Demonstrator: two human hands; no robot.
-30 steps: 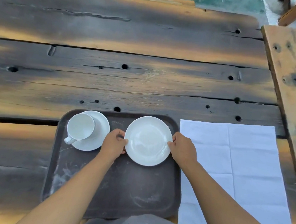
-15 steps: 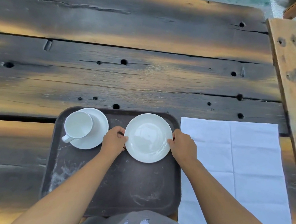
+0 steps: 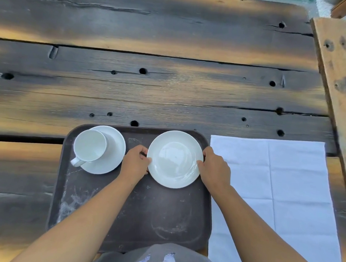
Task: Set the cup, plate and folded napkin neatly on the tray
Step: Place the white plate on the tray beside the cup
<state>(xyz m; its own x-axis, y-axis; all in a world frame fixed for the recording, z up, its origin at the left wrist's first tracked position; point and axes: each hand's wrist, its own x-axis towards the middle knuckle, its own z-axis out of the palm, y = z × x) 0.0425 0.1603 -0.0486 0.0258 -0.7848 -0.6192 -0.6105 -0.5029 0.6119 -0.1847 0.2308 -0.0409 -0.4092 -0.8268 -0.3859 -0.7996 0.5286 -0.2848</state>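
A dark brown tray (image 3: 134, 213) lies at the near edge of the wooden table. A white cup (image 3: 90, 145) stands on a white saucer (image 3: 114, 157) in the tray's far left corner, handle toward me. A white plate (image 3: 174, 159) sits in the tray's far right part. My left hand (image 3: 135, 163) grips the plate's left rim and my right hand (image 3: 214, 167) grips its right rim. A white napkin (image 3: 281, 198) lies spread flat, creased but unfolded, on the table right of the tray.
The table (image 3: 150, 89) is of dark weathered planks with holes and cracks. A light wooden beam (image 3: 343, 80) runs along the right side, past the napkin. My grey-clothed knee (image 3: 160, 259) shows at the bottom edge.
The plate and both hands have shifted slightly toward the tray's far edge. The grip on the rim is unchanged. Cup and napkin have not moved.
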